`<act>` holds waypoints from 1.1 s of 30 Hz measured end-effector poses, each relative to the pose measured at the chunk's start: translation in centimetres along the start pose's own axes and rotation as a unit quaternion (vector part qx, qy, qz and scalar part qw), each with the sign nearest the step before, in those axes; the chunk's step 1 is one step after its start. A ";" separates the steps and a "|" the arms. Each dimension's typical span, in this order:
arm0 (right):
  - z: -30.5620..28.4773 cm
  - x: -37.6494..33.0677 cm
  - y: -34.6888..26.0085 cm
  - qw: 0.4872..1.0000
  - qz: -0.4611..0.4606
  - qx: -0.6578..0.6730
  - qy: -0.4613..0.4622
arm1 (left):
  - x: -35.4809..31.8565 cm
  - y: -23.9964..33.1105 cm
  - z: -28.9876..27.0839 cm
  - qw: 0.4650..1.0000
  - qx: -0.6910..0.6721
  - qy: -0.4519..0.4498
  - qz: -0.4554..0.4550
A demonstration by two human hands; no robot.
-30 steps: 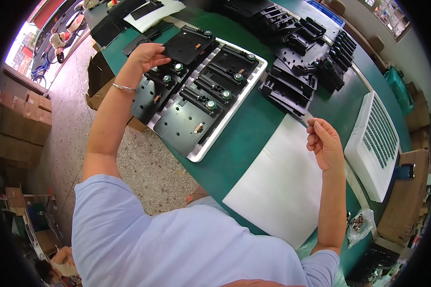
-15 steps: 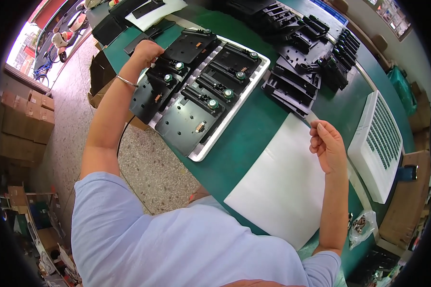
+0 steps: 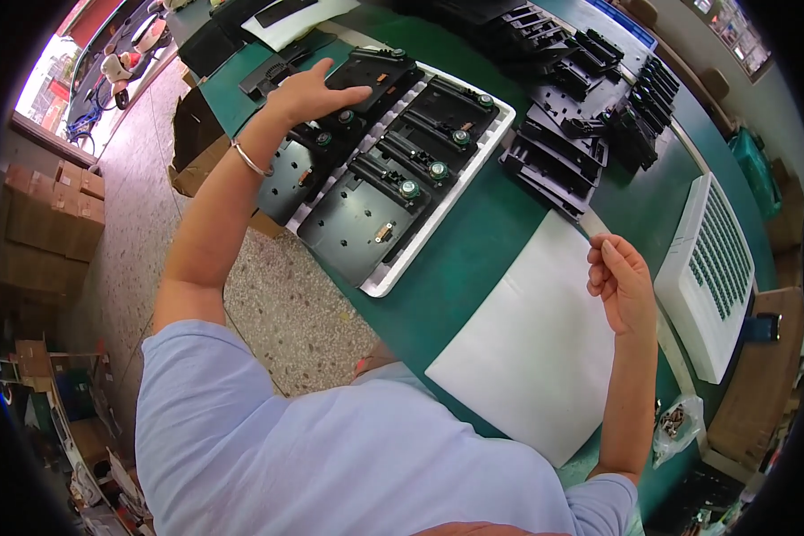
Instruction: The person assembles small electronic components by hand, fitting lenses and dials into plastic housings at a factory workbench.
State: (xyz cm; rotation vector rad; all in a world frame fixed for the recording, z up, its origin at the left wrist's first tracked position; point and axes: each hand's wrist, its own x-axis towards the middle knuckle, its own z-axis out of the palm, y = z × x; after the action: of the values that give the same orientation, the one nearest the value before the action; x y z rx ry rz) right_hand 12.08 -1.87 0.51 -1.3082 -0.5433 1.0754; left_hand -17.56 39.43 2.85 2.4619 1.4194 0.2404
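**Reaching across the tray while the other hand holds a small tool**

Stretching my left hand (image 3: 317, 89) out over the far end of the white tray (image 3: 438, 210), I have my fingers spread open and laid flat on one of the black plastic parts (image 3: 366, 67) sitting there; nothing is pinched yet. The tray lies at an angle on the green table (image 3: 473, 259), and it holds several more black parts in rows, some with small round green-topped knobs (image 3: 409, 188).

My right hand (image 3: 618, 284) is curled shut near the upper corner of the white sheet (image 3: 536, 348), and a thin grey strip or tool (image 3: 593, 222) sticks up out of the fist; I cannot tell exactly what it is. Just beyond it lies a pile of loose black parts (image 3: 572, 134), and to my right a white slotted panel (image 3: 710, 277).

I judge I am at the picking-up step, steadying or choosing a part at the tray's far end. To lift it next, my left fingers would need to close around its edges without knocking its neighbours.
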 end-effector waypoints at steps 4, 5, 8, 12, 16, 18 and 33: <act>0.0 -0.2 0.2 1.000 0.002 -0.001 0.002 | -1.1 3.0 0.2 0.996 0.077 -0.038 -0.014; 0.0 -0.3 0.2 1.000 0.002 -0.001 0.002 | -0.9 2.9 0.6 0.995 0.091 -0.032 -0.016; 0.0 -0.5 0.2 1.000 0.005 0.001 0.002 | -0.4 2.7 1.4 0.994 0.103 -0.020 -0.024; -0.5 -0.8 0.6 1.000 0.004 0.001 0.008 | 0.5 2.2 1.6 0.995 0.086 -0.002 -0.042; -0.8 -1.0 0.8 1.000 0.001 -0.003 0.009 | 2.2 -0.1 1.9 0.997 0.064 -0.028 -0.039; -1.0 -1.1 0.8 1.000 0.002 0.001 0.013 | 2.8 -1.6 1.0 0.998 0.033 -0.054 -0.009; -1.8 -1.3 0.8 1.000 0.003 -0.003 0.018 | 3.1 -2.1 2.0 0.998 -0.033 -0.030 0.037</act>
State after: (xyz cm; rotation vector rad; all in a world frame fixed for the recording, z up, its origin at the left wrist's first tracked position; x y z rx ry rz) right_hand 12.72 -3.97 -0.32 -1.3328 -0.5162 1.0545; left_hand -17.20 42.78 0.30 2.4492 1.2779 0.2234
